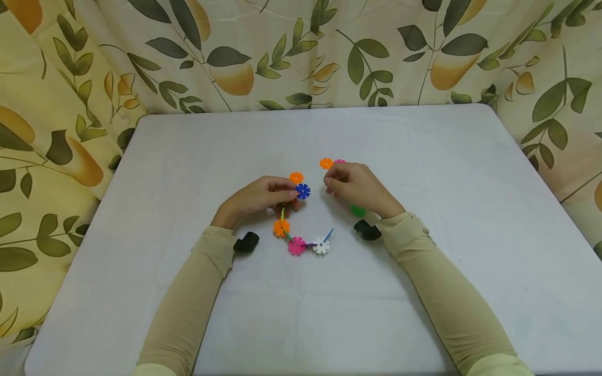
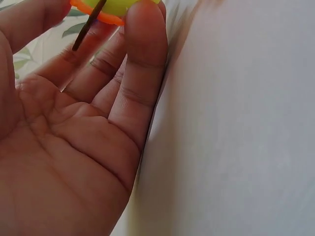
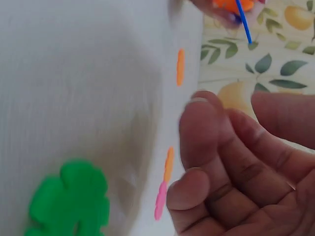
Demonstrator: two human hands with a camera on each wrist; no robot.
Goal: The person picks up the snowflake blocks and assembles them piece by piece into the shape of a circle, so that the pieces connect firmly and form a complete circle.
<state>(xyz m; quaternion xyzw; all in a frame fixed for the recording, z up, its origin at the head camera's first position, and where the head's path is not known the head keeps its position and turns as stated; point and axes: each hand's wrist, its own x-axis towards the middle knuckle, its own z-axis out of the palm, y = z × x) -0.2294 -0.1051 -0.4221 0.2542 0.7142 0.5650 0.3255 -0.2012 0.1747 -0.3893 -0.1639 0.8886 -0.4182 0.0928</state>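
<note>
My left hand [image 1: 263,197] pinches a blue snowflake disc [image 1: 303,191] between thumb and fingers. From this hand a curved chain of linked discs runs down, with an orange disc [image 1: 281,228], a pink disc [image 1: 297,246] and a white disc [image 1: 322,245]. In the left wrist view a yellow-green disc [image 2: 115,7] shows at the fingertips. To the right, my right hand [image 1: 359,185] hovers over the table with loosely curled fingers and nothing in them. Its thumb stands apart from the fingers in the right wrist view. Below that hand lies a green disc [image 3: 74,201].
A single orange disc [image 1: 296,178] lies behind the left hand. Beyond the right hand lie another orange disc [image 1: 326,163] and a pink disc [image 1: 339,161], side by side. Everything is on a white-covered table [image 1: 211,324], with a leaf-patterned curtain [image 1: 291,52] behind it.
</note>
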